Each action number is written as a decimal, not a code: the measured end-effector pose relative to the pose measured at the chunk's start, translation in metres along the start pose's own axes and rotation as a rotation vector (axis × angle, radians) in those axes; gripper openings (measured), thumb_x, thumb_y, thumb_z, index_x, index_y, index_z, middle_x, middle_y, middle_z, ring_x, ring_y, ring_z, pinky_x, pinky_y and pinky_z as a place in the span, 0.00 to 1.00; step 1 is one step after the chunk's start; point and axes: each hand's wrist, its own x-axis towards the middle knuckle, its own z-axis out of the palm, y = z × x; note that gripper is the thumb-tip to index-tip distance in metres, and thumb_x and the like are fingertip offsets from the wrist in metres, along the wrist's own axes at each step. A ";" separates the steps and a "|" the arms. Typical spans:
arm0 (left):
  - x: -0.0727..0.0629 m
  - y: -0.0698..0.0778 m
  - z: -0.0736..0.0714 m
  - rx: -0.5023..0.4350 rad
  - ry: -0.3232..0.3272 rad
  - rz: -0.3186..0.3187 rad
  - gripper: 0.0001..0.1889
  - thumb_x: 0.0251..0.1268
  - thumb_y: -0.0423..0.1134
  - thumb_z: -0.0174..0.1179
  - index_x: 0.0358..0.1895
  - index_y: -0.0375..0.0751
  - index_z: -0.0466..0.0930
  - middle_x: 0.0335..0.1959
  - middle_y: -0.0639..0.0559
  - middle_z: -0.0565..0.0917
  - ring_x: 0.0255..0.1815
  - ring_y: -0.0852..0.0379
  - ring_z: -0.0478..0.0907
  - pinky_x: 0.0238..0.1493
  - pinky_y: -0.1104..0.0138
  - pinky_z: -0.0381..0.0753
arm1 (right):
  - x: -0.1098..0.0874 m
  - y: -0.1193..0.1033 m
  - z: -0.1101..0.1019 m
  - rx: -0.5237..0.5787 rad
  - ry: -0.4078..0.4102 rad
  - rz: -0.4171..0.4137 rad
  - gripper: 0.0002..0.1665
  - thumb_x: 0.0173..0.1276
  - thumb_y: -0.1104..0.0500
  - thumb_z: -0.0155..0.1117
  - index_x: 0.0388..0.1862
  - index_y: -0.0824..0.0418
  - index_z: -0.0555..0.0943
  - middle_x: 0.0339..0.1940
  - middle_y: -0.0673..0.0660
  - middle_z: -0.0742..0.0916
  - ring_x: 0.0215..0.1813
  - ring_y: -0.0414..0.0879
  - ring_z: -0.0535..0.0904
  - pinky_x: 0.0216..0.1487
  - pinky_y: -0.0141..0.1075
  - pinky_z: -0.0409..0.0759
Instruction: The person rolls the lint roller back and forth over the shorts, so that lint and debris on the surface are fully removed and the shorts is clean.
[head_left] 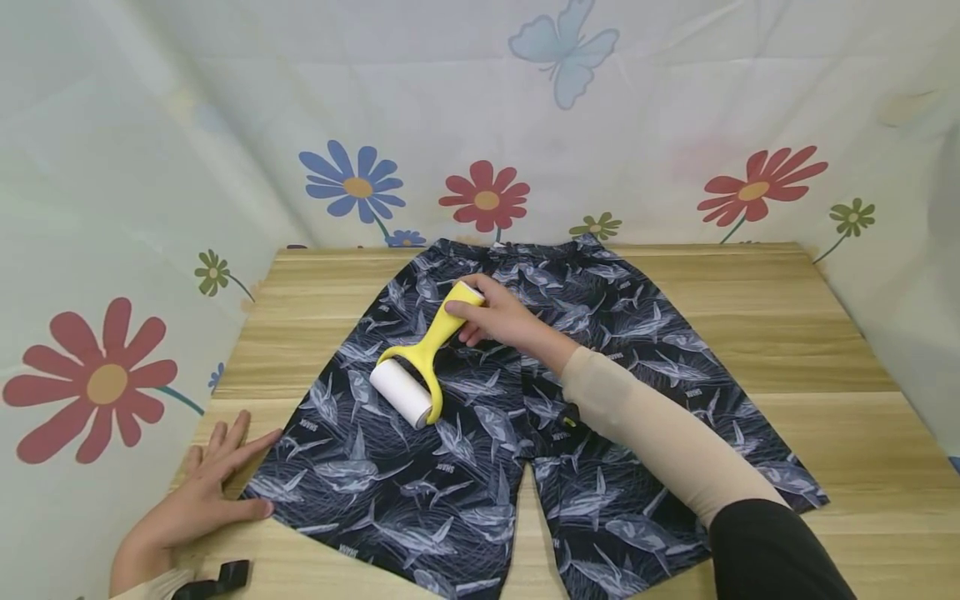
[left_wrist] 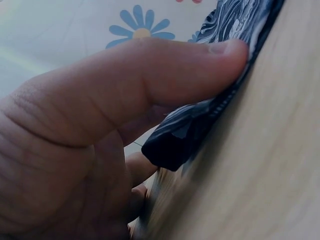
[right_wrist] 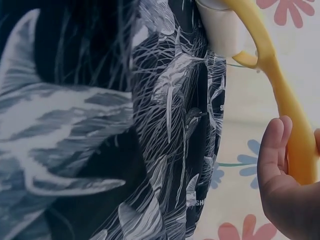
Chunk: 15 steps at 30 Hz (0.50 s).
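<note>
Beige inner sleeve (head_left: 667,437), black outer sleeve (head_left: 772,554), black wrist strap (head_left: 202,587)

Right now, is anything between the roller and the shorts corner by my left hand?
Only printed fabric of the shorts shows between the roller and that corner; no object lies there. Your left hand is at the corner itself, its thumb touching the edge, and might block the last stretch.

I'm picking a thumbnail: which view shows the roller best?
The head view: nearly the whole roller shows, the right hand covering part. The right wrist view cuts it off at the top; the left wrist view shows none.
</note>
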 end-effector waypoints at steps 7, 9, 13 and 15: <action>0.000 0.000 0.000 -0.005 -0.001 0.002 0.50 0.58 0.41 0.77 0.84 0.52 0.61 0.86 0.30 0.34 0.81 0.23 0.17 0.67 0.32 0.05 | 0.004 -0.001 0.010 -0.010 -0.034 -0.022 0.35 0.80 0.52 0.65 0.78 0.62 0.66 0.50 0.64 0.85 0.36 0.52 0.87 0.45 0.46 0.90; 0.000 0.001 0.000 -0.013 -0.003 0.001 0.49 0.58 0.40 0.77 0.84 0.52 0.61 0.86 0.30 0.33 0.81 0.24 0.16 0.67 0.32 0.04 | 0.005 -0.001 0.014 -0.015 -0.044 -0.026 0.33 0.80 0.52 0.65 0.77 0.61 0.67 0.49 0.64 0.85 0.36 0.52 0.87 0.46 0.48 0.90; 0.000 0.001 0.000 -0.018 0.000 0.001 0.50 0.58 0.39 0.77 0.84 0.51 0.61 0.86 0.30 0.33 0.81 0.24 0.16 0.67 0.32 0.04 | 0.007 -0.004 0.022 -0.020 -0.067 -0.033 0.35 0.80 0.52 0.65 0.79 0.60 0.66 0.49 0.63 0.85 0.36 0.51 0.87 0.45 0.46 0.90; 0.000 0.001 0.000 -0.019 0.001 0.001 0.50 0.57 0.39 0.77 0.84 0.51 0.61 0.86 0.29 0.34 0.81 0.23 0.16 0.67 0.32 0.04 | 0.009 -0.005 0.026 -0.019 -0.082 -0.034 0.36 0.80 0.52 0.65 0.79 0.61 0.65 0.49 0.63 0.85 0.36 0.51 0.86 0.43 0.44 0.90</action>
